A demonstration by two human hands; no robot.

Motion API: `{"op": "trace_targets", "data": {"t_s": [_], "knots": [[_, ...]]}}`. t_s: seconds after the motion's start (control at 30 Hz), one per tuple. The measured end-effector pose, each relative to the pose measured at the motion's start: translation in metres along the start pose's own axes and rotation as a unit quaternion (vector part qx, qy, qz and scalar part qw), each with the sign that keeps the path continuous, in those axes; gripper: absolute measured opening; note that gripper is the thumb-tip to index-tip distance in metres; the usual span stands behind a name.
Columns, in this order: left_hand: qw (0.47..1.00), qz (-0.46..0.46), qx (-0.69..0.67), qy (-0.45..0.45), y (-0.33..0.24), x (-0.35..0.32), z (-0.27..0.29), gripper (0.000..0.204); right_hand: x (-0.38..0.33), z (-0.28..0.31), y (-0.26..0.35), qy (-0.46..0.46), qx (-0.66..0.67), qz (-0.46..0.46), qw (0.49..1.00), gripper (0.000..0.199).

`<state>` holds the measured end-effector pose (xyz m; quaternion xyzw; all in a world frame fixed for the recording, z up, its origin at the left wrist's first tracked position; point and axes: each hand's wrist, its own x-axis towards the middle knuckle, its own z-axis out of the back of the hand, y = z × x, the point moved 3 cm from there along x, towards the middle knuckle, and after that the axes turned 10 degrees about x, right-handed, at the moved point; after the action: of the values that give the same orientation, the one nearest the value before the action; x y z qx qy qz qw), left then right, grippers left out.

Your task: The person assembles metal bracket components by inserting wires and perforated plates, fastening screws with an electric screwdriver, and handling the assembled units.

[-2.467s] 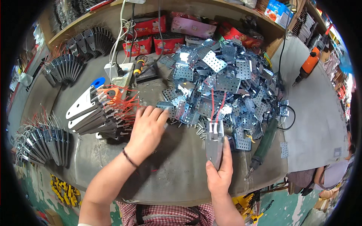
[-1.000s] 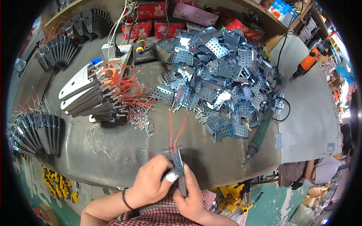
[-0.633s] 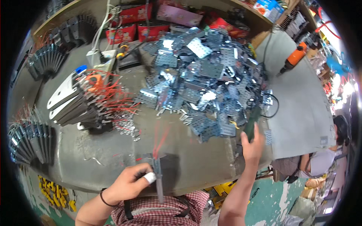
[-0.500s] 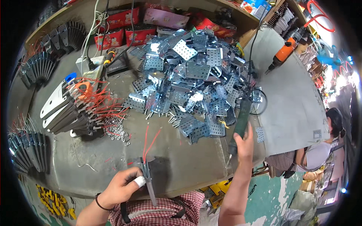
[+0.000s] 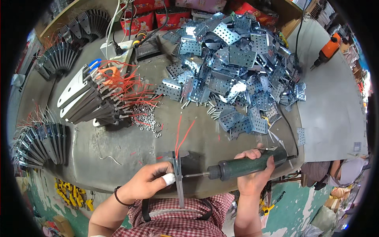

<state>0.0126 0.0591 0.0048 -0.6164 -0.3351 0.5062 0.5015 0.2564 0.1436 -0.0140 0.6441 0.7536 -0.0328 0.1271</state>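
My left hand (image 5: 149, 182), with white tape on the thumb, grips a thin grey metal piece (image 5: 179, 189) upright at the table's near edge. Two red wires (image 5: 178, 134) rise from its upper end. In my right hand (image 5: 254, 181) lies a dark green electric screwdriver (image 5: 242, 168), held nearly level with fingers wrapped round its body. Its bit points left and meets the side of the metal piece beside my left thumb; the exact contact point is too small to tell. A cable runs from the screwdriver's back end.
A large heap of perforated metal plates (image 5: 241, 55) fills the table's far middle. Loose nuts (image 5: 145, 118) lie beside stacked wired pieces (image 5: 85, 100) at left. More fanned pieces (image 5: 43, 144) stand at the left edge. An orange power tool (image 5: 329, 48) lies at far right.
My right hand has lifted the screwdriver from beside the heap, turned it level and brought its bit to the metal piece. My left hand still holds the piece. The whole view has shifted.
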Motion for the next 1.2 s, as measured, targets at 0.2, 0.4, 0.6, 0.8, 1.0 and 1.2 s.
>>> {"op": "trace_targets", "data": {"t_s": [0.2,0.4,0.6,0.8,1.0,1.2], "knots": [[0.999,-0.003,0.040,-0.009,0.000,0.001,0.000,0.012,-0.007,-0.003,-0.006,0.001,0.041,0.004,0.999,0.040],[0.998,-0.011,0.053,0.010,-0.002,0.002,0.003,0.014,-0.005,0.001,-0.008,0.006,0.047,0.001,0.999,0.039],[0.996,-0.018,0.089,-0.004,-0.005,0.004,0.017,0.015,-0.004,0.008,-0.013,-0.003,0.042,-0.005,0.999,0.044],[0.798,-0.071,0.495,-0.337,-0.021,0.015,0.039,0.021,-0.004,0.010,-0.013,0.011,0.032,0.008,0.999,0.047],[0.714,-0.156,0.639,-0.241,-0.025,0.025,0.032,0.026,-0.004,0.006,-0.013,0.006,0.025,0.015,1.000,0.046],[0.967,-0.030,-0.074,-0.241,-0.006,-0.008,0.015,0.025,-0.004,0.001,-0.010,0.002,0.024,0.023,0.999,0.046]]}}
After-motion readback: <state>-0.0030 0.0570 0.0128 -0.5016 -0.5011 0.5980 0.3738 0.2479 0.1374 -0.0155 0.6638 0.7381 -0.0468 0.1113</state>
